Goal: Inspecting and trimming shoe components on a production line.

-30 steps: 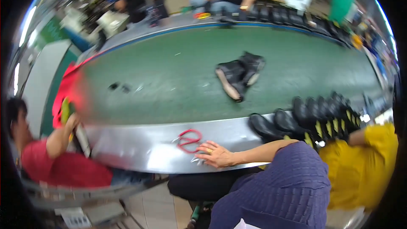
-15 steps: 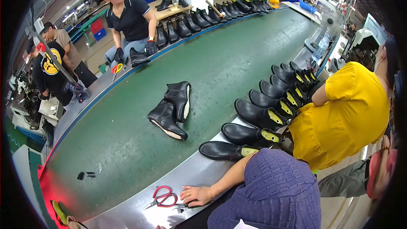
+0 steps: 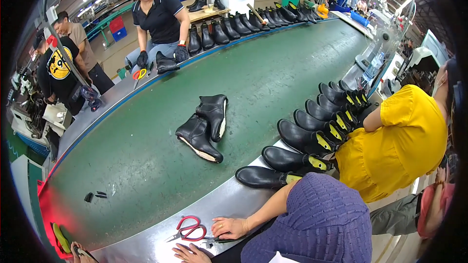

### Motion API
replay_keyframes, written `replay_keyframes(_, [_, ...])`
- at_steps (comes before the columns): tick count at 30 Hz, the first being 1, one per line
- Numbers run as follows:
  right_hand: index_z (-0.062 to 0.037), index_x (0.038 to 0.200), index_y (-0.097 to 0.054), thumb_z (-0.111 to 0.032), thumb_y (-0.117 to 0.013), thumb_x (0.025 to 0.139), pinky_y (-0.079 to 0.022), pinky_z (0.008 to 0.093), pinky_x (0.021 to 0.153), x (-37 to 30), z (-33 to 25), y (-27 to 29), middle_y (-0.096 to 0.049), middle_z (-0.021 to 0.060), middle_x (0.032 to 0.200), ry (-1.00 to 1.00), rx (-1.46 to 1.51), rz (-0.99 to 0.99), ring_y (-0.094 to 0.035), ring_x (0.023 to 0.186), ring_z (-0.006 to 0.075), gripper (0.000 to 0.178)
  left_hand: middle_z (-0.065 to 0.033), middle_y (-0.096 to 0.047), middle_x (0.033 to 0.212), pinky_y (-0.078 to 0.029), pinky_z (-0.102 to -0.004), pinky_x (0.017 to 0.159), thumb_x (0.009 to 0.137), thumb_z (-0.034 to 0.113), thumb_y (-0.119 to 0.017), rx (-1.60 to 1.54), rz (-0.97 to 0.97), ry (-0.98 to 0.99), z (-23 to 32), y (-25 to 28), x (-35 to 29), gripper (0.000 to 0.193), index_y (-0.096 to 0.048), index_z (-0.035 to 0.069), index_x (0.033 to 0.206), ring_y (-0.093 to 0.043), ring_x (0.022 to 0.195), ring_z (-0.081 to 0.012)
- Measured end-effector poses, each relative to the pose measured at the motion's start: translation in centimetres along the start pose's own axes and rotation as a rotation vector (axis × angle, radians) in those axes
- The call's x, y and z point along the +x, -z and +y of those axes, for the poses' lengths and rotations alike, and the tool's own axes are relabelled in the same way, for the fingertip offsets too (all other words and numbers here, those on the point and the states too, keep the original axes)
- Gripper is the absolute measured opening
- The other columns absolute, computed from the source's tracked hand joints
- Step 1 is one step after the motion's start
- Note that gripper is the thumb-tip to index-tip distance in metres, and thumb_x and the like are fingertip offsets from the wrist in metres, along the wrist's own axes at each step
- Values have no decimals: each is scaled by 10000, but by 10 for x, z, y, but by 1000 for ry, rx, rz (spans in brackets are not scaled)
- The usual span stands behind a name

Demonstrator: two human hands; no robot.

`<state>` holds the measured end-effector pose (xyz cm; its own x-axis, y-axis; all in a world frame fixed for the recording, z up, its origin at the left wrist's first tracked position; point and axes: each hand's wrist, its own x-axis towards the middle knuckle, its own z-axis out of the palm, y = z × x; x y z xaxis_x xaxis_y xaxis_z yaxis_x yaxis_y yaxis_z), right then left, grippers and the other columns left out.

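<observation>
Neither of my own hands is in view. Nearest below are a person's two hands, apparently both belonging to the person in purple knitwear (image 3: 326,209). One hand (image 3: 230,227) rests on the metal edge over a small dark tool (image 3: 208,241); the other hand (image 3: 191,253) lies spread beside it. Red-handled scissors (image 3: 189,229) lie just left. A dark boot (image 3: 199,139) leans against a second boot (image 3: 213,114) on the green belt, pale undersides showing. At the lower left rim, another hand (image 3: 80,254) touches something dark; whose it is I cannot tell.
Black boots (image 3: 297,129) with yellow linings line the right edge, beside a person in yellow (image 3: 404,141). Across the belt (image 3: 146,165), a gloved person handles a boot (image 3: 167,63) near orange-handled scissors (image 3: 139,75). More boots (image 3: 237,25) line the far edge. Dark scraps (image 3: 89,197) lie left.
The view has shifted slightly, moving the scene right and down. The purple-clad person's second hand has come in from the lower edge. Across the belt, the handled boot has turned.
</observation>
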<state>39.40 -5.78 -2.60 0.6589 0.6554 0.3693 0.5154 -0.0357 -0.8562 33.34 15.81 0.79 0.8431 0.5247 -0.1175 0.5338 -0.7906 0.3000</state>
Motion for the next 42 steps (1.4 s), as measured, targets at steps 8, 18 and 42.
replay_keyframes(8, [-35,989,-634,-96,-609,821,-240,506,1112,0,1,-1,-611,93,1043,9,-32,-7,-528,1143,261,181,-216,-240,1515,-251,-607,1033,970,468,-398,-18,26,-45,-2,4,-2,614,-303,124,1470,-270,1342,-477])
replay_keyframes(18, [-50,1004,-632,-92,-604,830,-273,507,1100,2,-1,0,-614,65,1066,24,-63,-22,-535,1136,252,181,-238,-286,1488,-260,-590,1029,951,475,-432,-38,42,-98,-17,2,-1,618,-362,104,1441,-303,1318,-480])
replay_keyframes(42, [-57,974,-635,-109,-617,834,-293,500,1087,16,-5,3,-626,61,1024,51,-63,-43,-553,1108,242,150,-277,-469,1332,-398,-506,1001,933,313,-549,104,341,-184,-26,1,-1,478,-479,80,1344,-480,1216,-409])
